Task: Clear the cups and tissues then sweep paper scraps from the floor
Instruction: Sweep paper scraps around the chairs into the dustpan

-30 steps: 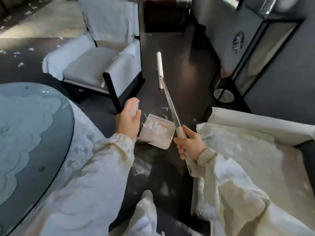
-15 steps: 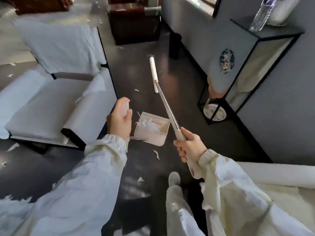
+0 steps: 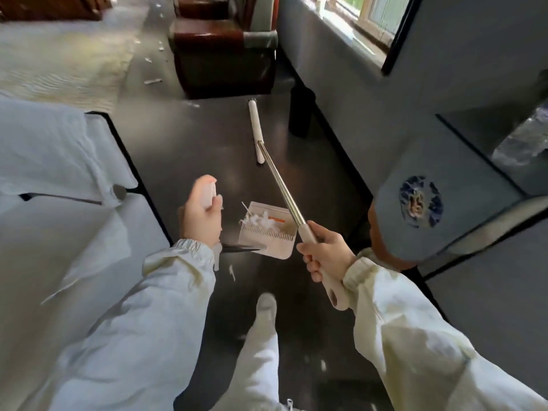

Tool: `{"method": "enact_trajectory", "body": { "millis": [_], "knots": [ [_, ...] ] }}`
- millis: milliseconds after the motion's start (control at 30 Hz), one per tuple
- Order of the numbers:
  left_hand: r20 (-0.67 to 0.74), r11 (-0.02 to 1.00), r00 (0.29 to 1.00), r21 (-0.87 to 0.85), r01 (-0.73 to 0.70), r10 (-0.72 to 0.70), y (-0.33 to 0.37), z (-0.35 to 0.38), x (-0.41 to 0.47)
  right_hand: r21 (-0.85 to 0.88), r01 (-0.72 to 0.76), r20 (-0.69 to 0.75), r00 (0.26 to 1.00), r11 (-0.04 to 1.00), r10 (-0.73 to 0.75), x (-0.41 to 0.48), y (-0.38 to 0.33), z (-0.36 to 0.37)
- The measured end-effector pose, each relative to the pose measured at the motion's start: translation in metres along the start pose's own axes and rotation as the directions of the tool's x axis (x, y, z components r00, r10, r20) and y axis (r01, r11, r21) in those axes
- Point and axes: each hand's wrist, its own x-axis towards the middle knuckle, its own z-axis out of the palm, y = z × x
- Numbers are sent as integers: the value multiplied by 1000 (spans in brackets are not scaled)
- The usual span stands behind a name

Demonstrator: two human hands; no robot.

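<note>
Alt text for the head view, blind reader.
The left hand grips the handle of a white plastic dustpan holding paper scraps; the right hand grips a metal-shafted broom, its white head angled down toward the dark floor. More white scraps lie ahead by a brown armchair.

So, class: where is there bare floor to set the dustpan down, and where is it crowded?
Bare floor lies between the white chair and the broom head, and between the pole and the wall. Scraps crowd it by the brown armchair and beside the shoe.
</note>
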Motion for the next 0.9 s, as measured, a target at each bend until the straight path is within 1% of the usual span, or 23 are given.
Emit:
{"method": "enact_trajectory", "body": {
  "millis": [167,300,333,400,500,600,767,900],
  "knots": [
    [31,998,997,8,-68,68,-15,80,153,13,17,-21,1000,1000,-17,156,-78,-24],
    [20,999,999,14,-34,34,-9,128,275,44,35,-32,999,998,-33,267,-151,-35],
    [20,999,999,27,-30,29,-9,137,303,58,35,-39,999,998,-32,291,-168,-38],
    [8,999,999,-3,-33,33,-2,151,358,66,42,-39,998,997,-39,333,-202,-44],
    [-4,996,996,-10,-86,86,1,175,441,72,43,-44,998,996,-40,400,-249,-53],
    [-11,994,994,1,-108,108,4,201,523,80,32,-60,998,996,-28,478,-292,-60],
    [29,992,993,38,-117,116,4,247,647,137,30,-80,997,990,-19,598,-359,-66],
    [26,991,991,11,-130,129,12,275,751,180,43,-114,993,983,-23,681,-421,-66]
  ]
}}
